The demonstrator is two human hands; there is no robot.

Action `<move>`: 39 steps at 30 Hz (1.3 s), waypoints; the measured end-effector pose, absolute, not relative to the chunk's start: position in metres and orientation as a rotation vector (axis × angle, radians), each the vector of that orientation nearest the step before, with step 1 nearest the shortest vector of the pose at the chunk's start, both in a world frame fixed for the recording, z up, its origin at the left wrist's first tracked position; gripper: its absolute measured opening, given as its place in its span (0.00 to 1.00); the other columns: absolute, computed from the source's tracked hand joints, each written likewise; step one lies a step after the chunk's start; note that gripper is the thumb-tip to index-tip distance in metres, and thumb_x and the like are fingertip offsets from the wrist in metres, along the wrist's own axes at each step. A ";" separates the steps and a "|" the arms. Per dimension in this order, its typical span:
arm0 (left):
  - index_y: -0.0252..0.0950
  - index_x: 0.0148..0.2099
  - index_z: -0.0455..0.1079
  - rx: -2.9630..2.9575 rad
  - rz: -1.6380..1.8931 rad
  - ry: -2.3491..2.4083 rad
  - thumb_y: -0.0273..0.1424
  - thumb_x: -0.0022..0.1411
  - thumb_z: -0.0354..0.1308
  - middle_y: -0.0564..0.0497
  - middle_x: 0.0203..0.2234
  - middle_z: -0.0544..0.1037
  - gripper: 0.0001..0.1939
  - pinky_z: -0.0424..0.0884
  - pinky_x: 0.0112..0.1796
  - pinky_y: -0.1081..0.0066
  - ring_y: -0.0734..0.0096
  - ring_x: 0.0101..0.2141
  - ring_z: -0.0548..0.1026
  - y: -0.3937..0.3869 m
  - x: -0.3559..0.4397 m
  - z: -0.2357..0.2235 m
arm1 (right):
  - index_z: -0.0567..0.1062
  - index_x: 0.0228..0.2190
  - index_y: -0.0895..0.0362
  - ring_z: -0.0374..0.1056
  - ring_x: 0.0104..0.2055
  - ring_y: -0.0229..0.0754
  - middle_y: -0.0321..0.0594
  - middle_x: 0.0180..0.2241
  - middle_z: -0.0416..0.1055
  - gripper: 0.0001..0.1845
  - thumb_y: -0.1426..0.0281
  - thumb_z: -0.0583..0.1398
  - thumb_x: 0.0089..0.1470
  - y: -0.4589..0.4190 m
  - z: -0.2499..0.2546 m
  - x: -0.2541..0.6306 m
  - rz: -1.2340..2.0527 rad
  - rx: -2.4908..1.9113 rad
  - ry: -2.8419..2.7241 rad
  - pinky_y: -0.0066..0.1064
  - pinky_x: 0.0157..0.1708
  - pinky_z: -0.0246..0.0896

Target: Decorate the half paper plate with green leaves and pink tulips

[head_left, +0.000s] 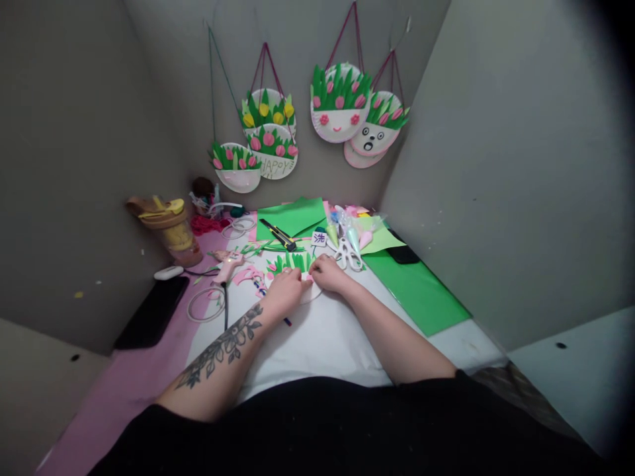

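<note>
A paper plate craft (313,295) with green paper grass (292,262) and pink paper flowers (272,268) lies on the white table covering in front of me. My left hand (288,289) rests over its near side, fingertips closed on a small pink paper piece (309,279). From the right, my right hand (328,272) meets it at the plate's edge with fingers bent together. Whatever is between the right fingertips is too small to make out. Just left of the plate are pink paper scraps (248,275) and a pink glue gun (229,266).
Behind the plate lie a utility knife (278,235) and green paper sheets (297,217). White scissors (346,254) and piping-bag-like pouches (353,235) are at right. A cup (176,231) and black phone (153,314) stand left. Finished plates (342,109) hang on the back wall.
</note>
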State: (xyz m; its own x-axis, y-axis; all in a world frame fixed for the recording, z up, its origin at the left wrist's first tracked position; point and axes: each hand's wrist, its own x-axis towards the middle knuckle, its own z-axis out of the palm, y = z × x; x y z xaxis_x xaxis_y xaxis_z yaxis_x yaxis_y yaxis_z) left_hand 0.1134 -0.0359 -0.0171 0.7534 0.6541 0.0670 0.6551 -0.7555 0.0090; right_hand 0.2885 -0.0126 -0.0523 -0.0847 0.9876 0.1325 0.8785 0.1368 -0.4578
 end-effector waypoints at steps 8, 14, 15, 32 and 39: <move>0.36 0.51 0.70 -2.865 -0.078 -1.078 0.28 0.65 0.45 0.43 0.37 0.69 0.17 0.61 0.42 0.62 0.57 0.41 0.66 -0.041 0.114 -0.017 | 0.78 0.29 0.59 0.61 0.44 0.46 0.48 0.38 0.68 0.12 0.75 0.54 0.52 -0.012 -0.050 0.283 0.371 -1.803 -2.065 0.36 0.50 0.51; 0.36 0.51 0.70 -2.865 -0.124 -1.072 0.28 0.65 0.46 0.42 0.37 0.69 0.16 0.61 0.41 0.61 0.55 0.41 0.66 -0.041 0.114 -0.020 | 0.78 0.34 0.57 0.59 0.46 0.47 0.45 0.38 0.66 0.14 0.78 0.54 0.49 -0.015 -0.051 0.292 0.374 -1.686 -2.038 0.36 0.50 0.52; 0.36 0.50 0.70 -2.865 -0.135 -1.074 0.28 0.65 0.46 0.42 0.37 0.69 0.16 0.62 0.41 0.61 0.55 0.41 0.66 -0.041 0.114 -0.020 | 0.78 0.34 0.56 0.59 0.46 0.46 0.44 0.38 0.66 0.14 0.78 0.54 0.49 -0.015 -0.052 0.293 0.372 -1.649 -2.052 0.37 0.50 0.52; 0.36 0.51 0.69 -2.877 -0.149 -1.017 0.27 0.64 0.47 0.43 0.36 0.69 0.16 0.62 0.40 0.62 0.55 0.41 0.67 -0.049 0.115 -0.018 | 0.75 0.34 0.57 0.57 0.47 0.46 0.44 0.39 0.64 0.14 0.81 0.55 0.46 -0.022 -0.048 0.300 0.433 -1.528 -2.157 0.37 0.51 0.52; 0.35 0.51 0.69 -2.875 -0.100 -1.006 0.26 0.64 0.47 0.41 0.35 0.70 0.16 0.63 0.41 0.59 0.55 0.41 0.68 -0.052 0.116 -0.015 | 0.74 0.34 0.58 0.58 0.46 0.45 0.44 0.39 0.64 0.10 0.78 0.58 0.47 -0.022 -0.048 0.302 0.461 -1.527 -2.187 0.38 0.51 0.52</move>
State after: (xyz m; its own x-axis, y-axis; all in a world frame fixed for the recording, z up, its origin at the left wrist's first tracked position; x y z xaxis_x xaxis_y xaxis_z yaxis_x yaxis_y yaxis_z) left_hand 0.1164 -0.0517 -0.0150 0.7803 0.6186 0.0924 0.6247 -0.7780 -0.0667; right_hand 0.3022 -0.0219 -0.0480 -0.3001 0.9408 0.1575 0.7973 0.3381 -0.5001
